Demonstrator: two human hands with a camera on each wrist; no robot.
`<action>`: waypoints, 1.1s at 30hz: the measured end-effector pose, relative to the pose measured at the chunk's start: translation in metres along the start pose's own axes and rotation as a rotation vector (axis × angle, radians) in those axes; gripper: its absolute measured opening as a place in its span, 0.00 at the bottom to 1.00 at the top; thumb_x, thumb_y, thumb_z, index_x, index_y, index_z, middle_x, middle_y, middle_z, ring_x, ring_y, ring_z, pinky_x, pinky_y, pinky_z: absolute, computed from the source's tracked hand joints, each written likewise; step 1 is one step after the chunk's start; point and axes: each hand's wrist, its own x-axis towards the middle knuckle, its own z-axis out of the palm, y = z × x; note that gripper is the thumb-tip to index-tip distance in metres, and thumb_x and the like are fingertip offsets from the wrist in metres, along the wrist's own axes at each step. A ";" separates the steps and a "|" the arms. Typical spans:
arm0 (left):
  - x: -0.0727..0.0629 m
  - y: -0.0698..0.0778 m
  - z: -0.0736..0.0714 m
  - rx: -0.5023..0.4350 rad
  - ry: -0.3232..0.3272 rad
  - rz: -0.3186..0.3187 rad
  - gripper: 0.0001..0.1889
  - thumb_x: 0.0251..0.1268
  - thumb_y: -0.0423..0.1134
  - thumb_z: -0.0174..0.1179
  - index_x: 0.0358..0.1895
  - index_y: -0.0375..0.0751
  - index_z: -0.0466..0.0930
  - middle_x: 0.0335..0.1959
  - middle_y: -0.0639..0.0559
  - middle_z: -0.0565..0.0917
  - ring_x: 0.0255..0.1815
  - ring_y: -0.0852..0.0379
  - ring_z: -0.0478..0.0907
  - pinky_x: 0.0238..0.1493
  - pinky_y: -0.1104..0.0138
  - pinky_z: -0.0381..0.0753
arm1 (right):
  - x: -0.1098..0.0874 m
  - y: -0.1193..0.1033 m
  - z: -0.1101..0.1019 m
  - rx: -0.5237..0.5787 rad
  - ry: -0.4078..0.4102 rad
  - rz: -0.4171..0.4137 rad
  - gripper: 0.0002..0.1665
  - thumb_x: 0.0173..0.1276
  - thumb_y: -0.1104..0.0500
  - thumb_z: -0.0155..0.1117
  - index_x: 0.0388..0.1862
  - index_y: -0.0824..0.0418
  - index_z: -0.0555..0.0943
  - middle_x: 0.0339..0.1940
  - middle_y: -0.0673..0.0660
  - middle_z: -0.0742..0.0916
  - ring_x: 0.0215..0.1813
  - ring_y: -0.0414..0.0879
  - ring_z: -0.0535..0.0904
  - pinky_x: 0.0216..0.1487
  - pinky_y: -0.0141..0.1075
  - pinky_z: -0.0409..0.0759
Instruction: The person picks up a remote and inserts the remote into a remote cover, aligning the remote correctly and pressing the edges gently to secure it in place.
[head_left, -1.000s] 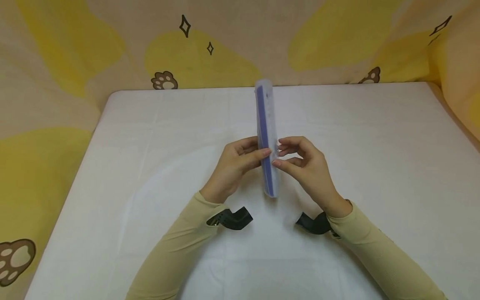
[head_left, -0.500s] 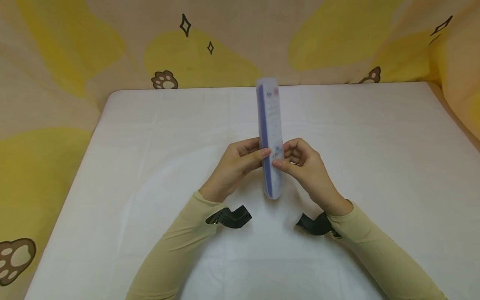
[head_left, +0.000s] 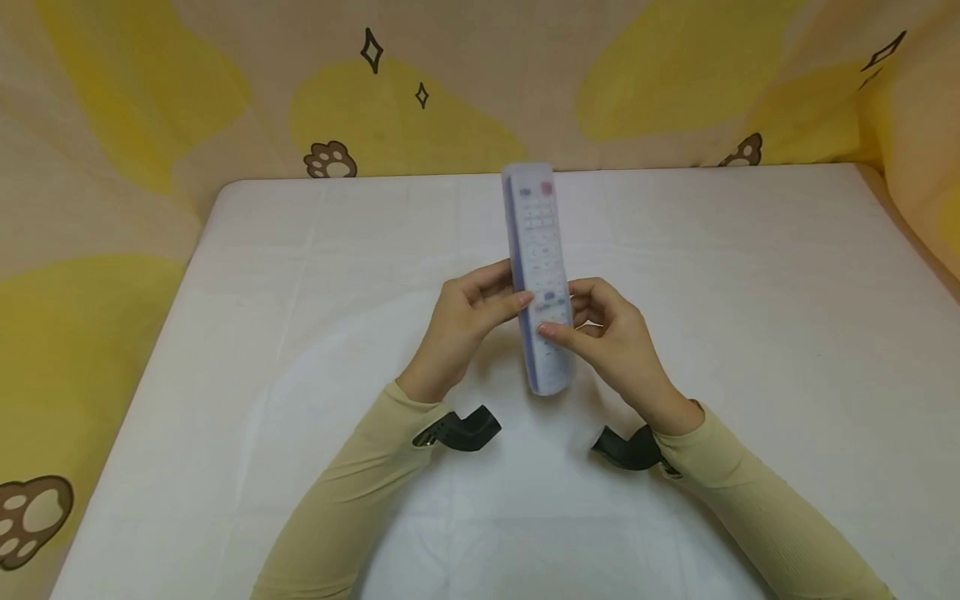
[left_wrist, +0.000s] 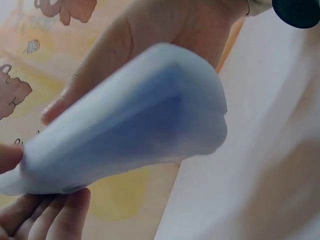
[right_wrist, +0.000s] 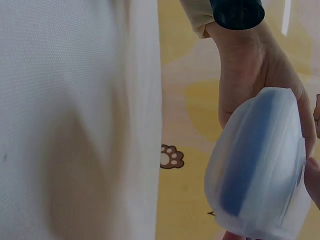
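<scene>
A long white remote control (head_left: 542, 250) in a translucent cover stands nearly upright above the table in the head view, its button face toward the camera. My left hand (head_left: 468, 321) grips its left side, thumb over the front edge and fingers behind. From the right, my right hand (head_left: 611, 342) pinches the lower part, thumb on the buttons and fingers curled at the side. A blue underside shows through the cover of the remote control (left_wrist: 145, 120) in the left wrist view. In the right wrist view the end of the remote control (right_wrist: 260, 165) faces the camera.
A white cloth covers the table (head_left: 300, 400) beneath both hands. Behind it hangs a yellow and beige curtain (head_left: 450, 83) with paw prints. Black wrist camera mounts (head_left: 468, 429) stick out from both sleeves.
The remote control has turned about its long axis, so its button face now shows where mostly the blue-striped side showed before. My left hand shifted slightly left; both hands keep hold.
</scene>
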 end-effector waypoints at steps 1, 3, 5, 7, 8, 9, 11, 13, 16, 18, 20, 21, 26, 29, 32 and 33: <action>0.000 0.000 0.000 0.004 0.007 0.001 0.22 0.64 0.28 0.56 0.62 0.28 0.70 0.56 0.38 0.78 0.56 0.51 0.76 0.56 0.60 0.76 | 0.000 0.000 0.000 0.004 0.011 -0.007 0.23 0.58 0.68 0.70 0.51 0.69 0.73 0.34 0.59 0.79 0.35 0.44 0.76 0.34 0.27 0.79; 0.000 0.001 -0.001 0.014 0.019 -0.006 0.22 0.64 0.27 0.54 0.62 0.26 0.69 0.56 0.37 0.77 0.56 0.51 0.76 0.55 0.60 0.76 | -0.001 0.000 0.000 0.010 0.029 -0.025 0.22 0.57 0.69 0.69 0.49 0.70 0.74 0.34 0.59 0.79 0.35 0.44 0.76 0.34 0.27 0.79; 0.000 0.001 -0.002 0.024 0.026 -0.024 0.22 0.64 0.26 0.52 0.62 0.25 0.68 0.56 0.37 0.77 0.56 0.50 0.76 0.55 0.60 0.76 | -0.001 0.001 0.000 0.021 0.040 -0.042 0.19 0.58 0.71 0.68 0.48 0.71 0.74 0.34 0.59 0.79 0.35 0.43 0.76 0.35 0.27 0.80; 0.001 0.002 -0.003 0.024 0.030 -0.046 0.22 0.63 0.26 0.50 0.62 0.24 0.68 0.56 0.36 0.77 0.55 0.50 0.77 0.55 0.60 0.77 | -0.001 0.001 0.000 0.035 0.048 -0.052 0.17 0.59 0.72 0.66 0.46 0.73 0.75 0.34 0.59 0.79 0.35 0.43 0.76 0.36 0.28 0.81; 0.001 0.002 -0.003 0.017 0.029 -0.055 0.22 0.63 0.27 0.49 0.62 0.24 0.67 0.56 0.36 0.77 0.54 0.50 0.77 0.55 0.60 0.77 | -0.001 0.001 0.000 0.042 0.051 -0.055 0.15 0.59 0.73 0.65 0.45 0.73 0.75 0.34 0.59 0.79 0.35 0.43 0.77 0.36 0.28 0.81; 0.001 0.002 -0.003 0.009 0.027 -0.063 0.22 0.64 0.27 0.49 0.62 0.24 0.67 0.56 0.36 0.77 0.54 0.50 0.77 0.55 0.60 0.76 | -0.001 0.000 -0.001 0.050 0.055 -0.056 0.14 0.60 0.73 0.65 0.45 0.74 0.75 0.33 0.59 0.79 0.35 0.43 0.77 0.37 0.29 0.81; 0.002 0.002 -0.003 -0.016 0.019 -0.074 0.22 0.65 0.28 0.50 0.62 0.24 0.67 0.56 0.35 0.77 0.53 0.49 0.77 0.55 0.60 0.76 | -0.001 0.000 -0.001 0.062 0.062 -0.052 0.13 0.60 0.73 0.64 0.44 0.74 0.76 0.33 0.59 0.79 0.35 0.43 0.77 0.37 0.29 0.81; 0.002 0.002 -0.003 -0.033 0.017 -0.084 0.21 0.66 0.29 0.52 0.62 0.24 0.68 0.55 0.35 0.77 0.52 0.49 0.78 0.55 0.60 0.76 | -0.001 -0.001 -0.002 0.075 0.063 -0.044 0.13 0.60 0.73 0.64 0.44 0.74 0.76 0.33 0.58 0.79 0.35 0.43 0.77 0.38 0.29 0.81; 0.003 0.001 -0.002 -0.046 0.020 -0.096 0.21 0.67 0.29 0.54 0.61 0.25 0.68 0.53 0.35 0.79 0.50 0.50 0.79 0.54 0.60 0.77 | -0.001 -0.002 -0.002 0.097 0.054 -0.037 0.13 0.60 0.73 0.64 0.44 0.74 0.75 0.32 0.57 0.80 0.35 0.43 0.77 0.37 0.30 0.82; 0.003 0.001 -0.001 -0.046 0.027 -0.103 0.21 0.66 0.29 0.55 0.61 0.25 0.69 0.53 0.35 0.79 0.49 0.51 0.80 0.53 0.61 0.78 | 0.000 -0.003 -0.002 0.113 0.045 -0.030 0.12 0.61 0.73 0.63 0.44 0.74 0.75 0.31 0.57 0.80 0.35 0.43 0.77 0.37 0.31 0.82; 0.003 0.001 -0.001 -0.053 0.028 -0.107 0.20 0.67 0.29 0.54 0.60 0.24 0.69 0.52 0.34 0.79 0.48 0.51 0.80 0.53 0.61 0.78 | 0.000 -0.003 -0.003 0.128 0.036 -0.023 0.12 0.61 0.73 0.62 0.43 0.74 0.75 0.31 0.57 0.81 0.35 0.43 0.77 0.37 0.32 0.82; 0.003 0.001 -0.001 -0.056 0.027 -0.109 0.20 0.67 0.29 0.53 0.60 0.24 0.68 0.53 0.34 0.79 0.48 0.51 0.80 0.52 0.61 0.78 | 0.000 -0.003 -0.003 0.137 0.030 -0.017 0.11 0.61 0.73 0.62 0.43 0.75 0.74 0.31 0.58 0.81 0.35 0.43 0.78 0.37 0.32 0.82; 0.003 0.000 -0.002 -0.083 0.028 -0.125 0.19 0.69 0.29 0.51 0.60 0.23 0.68 0.53 0.33 0.78 0.45 0.54 0.81 0.50 0.63 0.79 | 0.000 -0.003 -0.006 0.174 -0.007 0.025 0.12 0.63 0.71 0.61 0.45 0.75 0.73 0.34 0.61 0.82 0.35 0.44 0.80 0.39 0.34 0.82; 0.003 0.000 -0.002 -0.112 0.034 -0.120 0.19 0.69 0.29 0.51 0.60 0.23 0.68 0.53 0.33 0.78 0.43 0.56 0.81 0.49 0.64 0.80 | 0.001 -0.004 -0.007 0.176 -0.040 0.062 0.13 0.64 0.70 0.61 0.46 0.74 0.73 0.36 0.60 0.81 0.35 0.44 0.81 0.39 0.34 0.82; 0.003 0.001 -0.003 -0.143 0.056 -0.106 0.18 0.70 0.29 0.50 0.59 0.23 0.69 0.52 0.33 0.78 0.42 0.56 0.81 0.48 0.65 0.80 | 0.001 -0.004 -0.007 0.176 -0.077 0.094 0.13 0.64 0.69 0.61 0.46 0.74 0.73 0.36 0.60 0.82 0.36 0.44 0.81 0.40 0.34 0.82; 0.003 0.001 -0.004 -0.151 0.066 -0.102 0.18 0.70 0.29 0.50 0.59 0.23 0.69 0.52 0.32 0.78 0.42 0.56 0.81 0.47 0.65 0.80 | 0.001 -0.004 -0.007 0.177 -0.089 0.100 0.13 0.64 0.69 0.61 0.46 0.74 0.73 0.37 0.59 0.82 0.36 0.44 0.81 0.40 0.35 0.82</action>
